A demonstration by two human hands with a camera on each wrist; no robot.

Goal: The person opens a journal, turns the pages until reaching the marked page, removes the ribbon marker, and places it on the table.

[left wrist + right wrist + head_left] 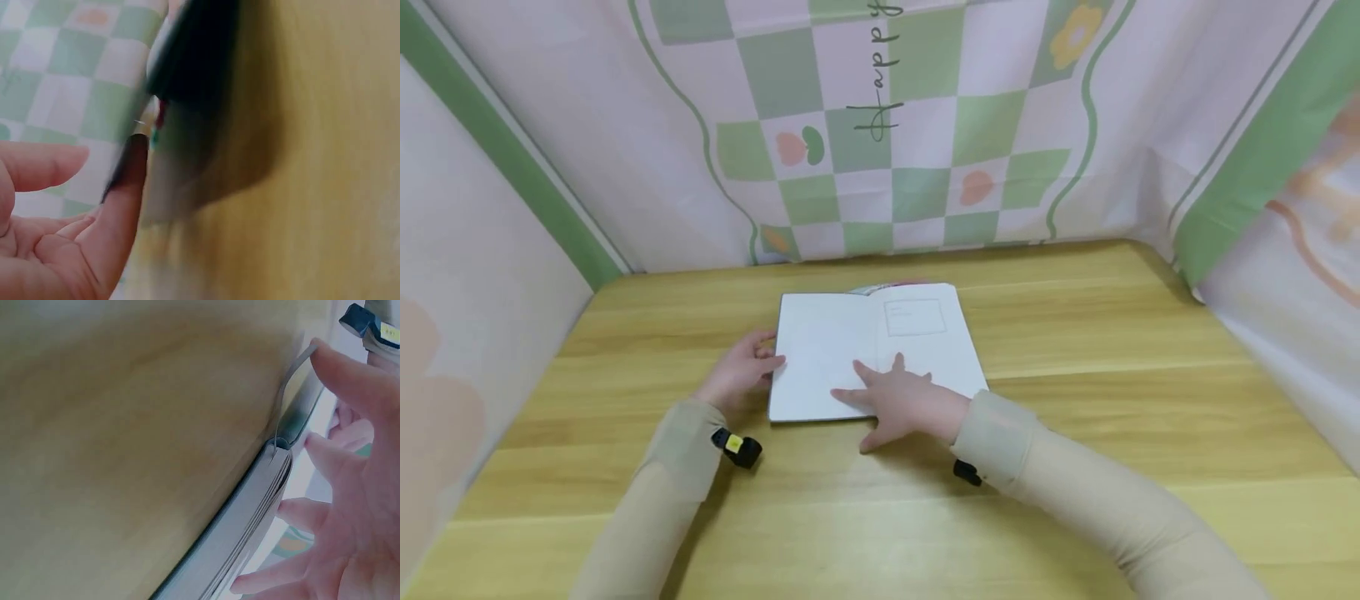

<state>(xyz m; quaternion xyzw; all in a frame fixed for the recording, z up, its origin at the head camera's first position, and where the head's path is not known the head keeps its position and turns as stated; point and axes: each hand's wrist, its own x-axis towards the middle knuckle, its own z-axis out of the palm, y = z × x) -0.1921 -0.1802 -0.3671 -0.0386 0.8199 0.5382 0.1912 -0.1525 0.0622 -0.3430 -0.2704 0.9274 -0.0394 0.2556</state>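
A notebook (pixel 823 333) with a dark cover and white pages lies opened at its front on the table. Its right page carries a small outlined box near the top. My left hand (pixel 741 367) holds the left cover at its outer edge, thumb above and a finger (pixel 119 231) underneath. In the left wrist view the dark cover (pixel 194 56) stands off the wood. My right hand (pixel 902 404) rests across the lower middle, fingers spread, thumb below the bottom edge. A thin grey ribbon (pixel 284 390) runs from the spine to that thumb's tip in the right wrist view.
The wooden table (pixel 1075 500) runs up to a wall hung with checked green-and-white cloth (pixel 925 200). More cloth covers the left side (pixel 475 292) and right side (pixel 1292 242). Something colourful peeks out behind the notebook's top edge (pixel 880 288). Black wrist cameras (pixel 741 450) sit on both cuffs.
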